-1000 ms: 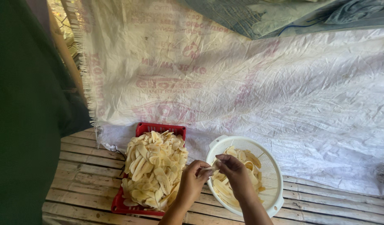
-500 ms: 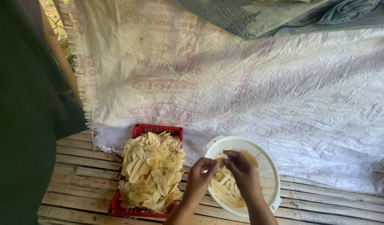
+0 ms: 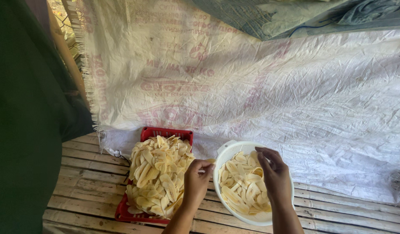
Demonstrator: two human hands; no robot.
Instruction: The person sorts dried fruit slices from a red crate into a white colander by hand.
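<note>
Over white colander (image 3: pixel 226 156), right hand (image 3: pixel 276 177) loosely curled above slices (image 3: pixel 243 186), left hand (image 3: pixel 196 182) pinching 1.

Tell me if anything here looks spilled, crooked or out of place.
Nothing looks spilled. The pale slices are heaped well above the red tray, hiding most of it, but none lie on the slatted floor. The white colander sits beside it, with the left hand and right hand over it.
</note>
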